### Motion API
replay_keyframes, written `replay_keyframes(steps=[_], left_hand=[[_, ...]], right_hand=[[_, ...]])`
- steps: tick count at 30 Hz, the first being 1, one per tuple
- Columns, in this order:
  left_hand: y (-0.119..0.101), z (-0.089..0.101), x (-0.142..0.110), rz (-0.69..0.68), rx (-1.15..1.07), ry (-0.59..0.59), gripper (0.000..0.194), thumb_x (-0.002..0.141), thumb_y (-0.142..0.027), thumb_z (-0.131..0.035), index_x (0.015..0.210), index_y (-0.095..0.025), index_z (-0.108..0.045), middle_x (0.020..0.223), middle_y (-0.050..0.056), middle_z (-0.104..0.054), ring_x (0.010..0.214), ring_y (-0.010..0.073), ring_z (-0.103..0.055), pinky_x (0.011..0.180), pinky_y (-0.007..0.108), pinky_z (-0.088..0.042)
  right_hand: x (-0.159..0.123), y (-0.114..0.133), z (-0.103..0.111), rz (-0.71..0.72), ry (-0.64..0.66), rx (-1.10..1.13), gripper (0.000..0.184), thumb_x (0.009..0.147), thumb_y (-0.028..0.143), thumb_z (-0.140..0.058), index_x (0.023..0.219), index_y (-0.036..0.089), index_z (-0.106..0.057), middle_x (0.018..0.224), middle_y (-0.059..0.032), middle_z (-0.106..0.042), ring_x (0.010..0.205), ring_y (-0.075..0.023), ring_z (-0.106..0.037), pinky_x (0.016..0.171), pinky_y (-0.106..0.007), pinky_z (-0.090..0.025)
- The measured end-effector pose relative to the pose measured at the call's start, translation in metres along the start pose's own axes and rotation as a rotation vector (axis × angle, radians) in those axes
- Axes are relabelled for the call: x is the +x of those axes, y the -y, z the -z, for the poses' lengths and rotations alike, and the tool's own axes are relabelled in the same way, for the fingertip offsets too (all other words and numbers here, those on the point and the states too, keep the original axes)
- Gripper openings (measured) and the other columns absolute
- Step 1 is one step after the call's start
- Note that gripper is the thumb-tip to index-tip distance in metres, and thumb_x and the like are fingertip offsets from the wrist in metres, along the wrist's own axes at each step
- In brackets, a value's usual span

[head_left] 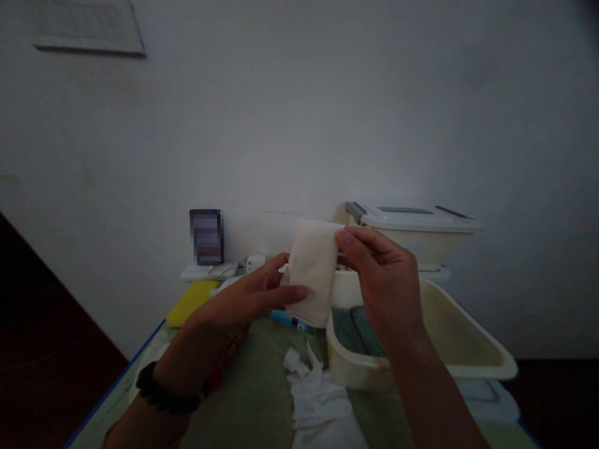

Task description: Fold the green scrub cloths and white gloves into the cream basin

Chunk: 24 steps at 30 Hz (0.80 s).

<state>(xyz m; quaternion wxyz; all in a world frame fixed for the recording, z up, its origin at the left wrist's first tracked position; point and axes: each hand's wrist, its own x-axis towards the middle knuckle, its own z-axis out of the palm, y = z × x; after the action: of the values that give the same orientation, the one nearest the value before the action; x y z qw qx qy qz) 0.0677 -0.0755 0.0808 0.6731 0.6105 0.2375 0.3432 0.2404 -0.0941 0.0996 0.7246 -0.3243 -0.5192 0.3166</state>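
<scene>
A folded cream-coloured cloth is held up above the table between both hands. My left hand grips its lower left side, the thumb lying across the front and the fingers behind. With thumb and fingers pinched, my right hand holds the cloth's upper right corner. Just behind and to the right stands a cream plastic basin, with grey-green knitted fabric folded in its left part. Below the hands, a crumpled white cloth lies at the table's front. What exactly the cream cloth is, I cannot tell.
A lidded storage box stands at the back right against the wall. At the left are a yellow object and a propped-up phone with a blurred screen. A blue tube-like item lies on the green tabletop.
</scene>
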Motion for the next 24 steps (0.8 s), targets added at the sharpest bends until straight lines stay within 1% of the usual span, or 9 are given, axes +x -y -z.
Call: replay_keyframes(steps=[2, 4, 7, 9, 11, 13, 16, 19, 24], left_hand=[[-0.004, 0.001, -0.001, -0.041, 0.057, -0.063, 0.039, 0.082, -0.024, -0.068, 0.118, -0.019, -0.053, 0.109, 0.009, -0.071, 0.096, 0.0219, -0.068, 0.083, 0.033, -0.052], [-0.01, 0.003, -0.003, -0.107, 0.08, -0.176, 0.036, 0.081, -0.026, -0.069, 0.113, -0.019, -0.055, 0.113, 0.009, -0.07, 0.104, 0.0239, -0.065, 0.09, 0.036, -0.049], [-0.02, 0.005, -0.008, -0.253, 0.054, -0.35, 0.025, 0.077, -0.03, -0.072, 0.095, -0.021, -0.058, 0.114, 0.007, -0.069, 0.109, 0.0246, -0.062, 0.096, 0.039, -0.045], [-0.026, 0.005, -0.012, -0.318, 0.085, -0.42, 0.017, 0.079, -0.031, -0.071, 0.083, -0.02, -0.058, 0.114, 0.005, -0.069, 0.109, 0.0243, -0.062, 0.097, 0.039, -0.044], [-0.029, 0.005, -0.015, -0.335, 0.155, -0.443, 0.014, 0.082, -0.032, -0.067, 0.08, -0.019, -0.062, 0.119, 0.006, -0.067, 0.11, 0.0243, -0.061, 0.098, 0.038, -0.043], [-0.03, 0.004, -0.017, -0.329, 0.219, -0.452, 0.014, 0.085, -0.033, -0.064, 0.086, -0.019, -0.069, 0.119, 0.006, -0.068, 0.11, 0.024, -0.061, 0.099, 0.037, -0.043], [-0.03, 0.005, -0.018, -0.297, 0.275, -0.47, 0.021, 0.086, -0.035, -0.063, 0.1, -0.022, -0.072, 0.107, 0.004, -0.073, 0.104, 0.0229, -0.063, 0.096, 0.035, -0.044], [-0.029, 0.006, -0.018, -0.267, 0.315, -0.49, 0.024, 0.085, -0.037, -0.064, 0.102, -0.022, -0.074, 0.101, 0.004, -0.075, 0.1, 0.0229, -0.064, 0.094, 0.035, -0.044], [-0.03, 0.007, -0.019, -0.267, 0.299, -0.481, 0.026, 0.087, -0.039, -0.06, 0.098, -0.022, -0.076, 0.112, 0.005, -0.073, 0.109, 0.0246, -0.062, 0.102, 0.036, -0.04]], right_hand=[[-0.001, 0.002, 0.0, 0.001, -0.003, -0.029, 0.008, 0.073, 0.03, -0.076, 0.074, 0.022, -0.075, 0.067, 0.0027, -0.073, 0.06, -0.0116, -0.065, 0.058, -0.024, -0.056], [-0.002, 0.004, -0.001, 0.005, -0.014, -0.064, 0.006, 0.071, 0.029, -0.076, 0.072, 0.023, -0.075, 0.066, 0.0025, -0.073, 0.061, -0.0129, -0.066, 0.057, -0.025, -0.056], [-0.004, 0.005, -0.002, 0.025, -0.007, -0.086, 0.006, 0.071, 0.029, -0.077, 0.072, 0.024, -0.075, 0.07, 0.002, -0.075, 0.065, -0.0146, -0.068, 0.061, -0.027, -0.057], [-0.005, 0.004, -0.002, 0.033, 0.01, -0.082, 0.007, 0.071, 0.03, -0.077, 0.074, 0.024, -0.076, 0.073, 0.0017, -0.076, 0.068, -0.015, -0.069, 0.063, -0.027, -0.057], [-0.006, 0.002, -0.003, 0.034, 0.028, -0.082, 0.008, 0.072, 0.031, -0.076, 0.075, 0.024, -0.076, 0.075, 0.0013, -0.076, 0.07, -0.0154, -0.069, 0.065, -0.028, -0.057], [-0.006, 0.001, -0.003, 0.033, 0.043, -0.085, 0.008, 0.072, 0.031, -0.076, 0.076, 0.024, -0.076, 0.076, 0.0014, -0.076, 0.071, -0.0154, -0.07, 0.066, -0.027, -0.057], [-0.007, 0.0, -0.004, 0.035, 0.053, -0.094, 0.005, 0.073, 0.03, -0.076, 0.075, 0.025, -0.076, 0.075, 0.0025, -0.076, 0.071, -0.0142, -0.069, 0.065, -0.025, -0.056], [-0.008, 0.0, -0.005, 0.025, 0.063, -0.102, 0.004, 0.074, 0.03, -0.075, 0.076, 0.026, -0.076, 0.075, 0.0035, -0.076, 0.071, -0.0127, -0.069, 0.064, -0.023, -0.054], [-0.009, -0.001, -0.005, 0.014, 0.09, -0.1, 0.006, 0.075, 0.031, -0.075, 0.077, 0.025, -0.076, 0.078, 0.0014, -0.076, 0.073, -0.0149, -0.069, 0.066, -0.026, -0.055]])
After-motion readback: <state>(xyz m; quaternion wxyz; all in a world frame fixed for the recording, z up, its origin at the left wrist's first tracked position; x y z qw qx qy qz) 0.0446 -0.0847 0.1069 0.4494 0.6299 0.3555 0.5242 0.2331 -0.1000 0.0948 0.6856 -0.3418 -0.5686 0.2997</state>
